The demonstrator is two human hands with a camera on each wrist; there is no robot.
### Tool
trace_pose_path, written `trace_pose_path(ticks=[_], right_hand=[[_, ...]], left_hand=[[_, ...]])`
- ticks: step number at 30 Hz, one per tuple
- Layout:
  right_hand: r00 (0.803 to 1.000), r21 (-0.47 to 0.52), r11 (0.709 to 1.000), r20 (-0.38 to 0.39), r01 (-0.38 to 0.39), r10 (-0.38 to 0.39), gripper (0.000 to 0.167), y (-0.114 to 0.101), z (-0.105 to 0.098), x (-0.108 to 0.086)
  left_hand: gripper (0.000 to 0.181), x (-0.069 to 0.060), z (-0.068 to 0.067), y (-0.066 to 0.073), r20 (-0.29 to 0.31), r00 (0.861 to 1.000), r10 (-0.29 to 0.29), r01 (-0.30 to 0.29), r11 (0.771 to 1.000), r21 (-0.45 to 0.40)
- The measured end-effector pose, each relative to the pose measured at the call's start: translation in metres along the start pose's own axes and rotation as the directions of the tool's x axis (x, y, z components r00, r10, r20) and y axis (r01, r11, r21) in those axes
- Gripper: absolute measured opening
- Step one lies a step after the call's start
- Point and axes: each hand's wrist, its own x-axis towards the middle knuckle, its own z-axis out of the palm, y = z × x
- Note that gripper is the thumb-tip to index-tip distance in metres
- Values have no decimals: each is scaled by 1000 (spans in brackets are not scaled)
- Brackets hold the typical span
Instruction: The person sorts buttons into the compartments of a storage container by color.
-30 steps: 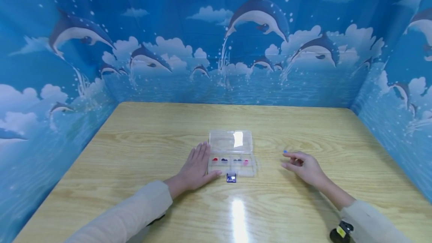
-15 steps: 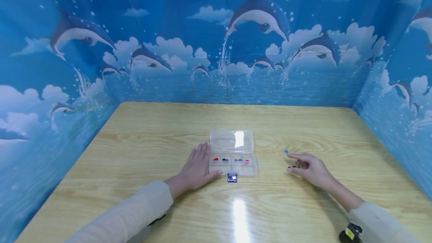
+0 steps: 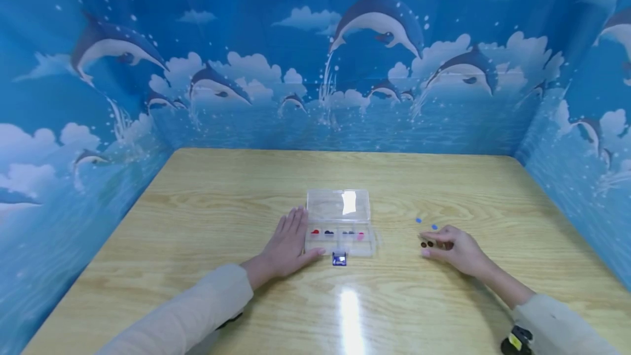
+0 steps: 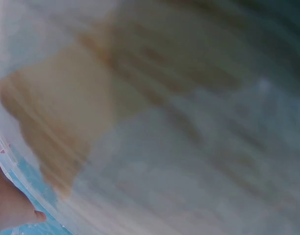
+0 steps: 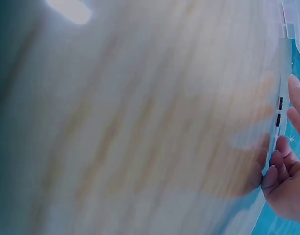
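Note:
A clear plastic box lies with its lid laid back; red, dark and pink pieces sit in its compartments. My left hand rests flat at the box's left side, thumb at the front edge; only part of that hand shows in the left wrist view. To the right, my right hand is low over the table, thumb and forefinger apart around two dark round pieces. Two blue pieces lie just beyond it. In the right wrist view the hand is beside the dark pieces.
The wooden table extends around the box, with a blue latch at the box's front. A dolphin-printed curtain stands behind the table and at both sides.
My right hand has moved a little right and toward me from the blue piece. A second blue piece and both dark pieces now show clearly. My left hand has stayed put.

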Motion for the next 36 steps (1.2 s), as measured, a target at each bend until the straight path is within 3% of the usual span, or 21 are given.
trace_pose_path(ticks=[6, 17, 26, 36], right_hand=[[1000, -11, 1000, 17, 8, -8, 38, 1, -1, 0], [997, -13, 998, 44, -62, 63, 33, 0, -3, 3], [1000, 2, 1000, 11, -24, 24, 25, 0, -1, 4], [994, 17, 994, 21, -112, 111, 18, -5, -1, 5]], left_hand=[[93, 0, 0, 0, -1, 1000, 4, -4, 1000, -7], [92, -1, -1, 1, 4, 1000, 4, -4, 1000, -16], [92, -1, -2, 2, 5, 1000, 0, 0, 1000, -19], [92, -1, -3, 2, 12, 1000, -5, 5, 1000, -19]])
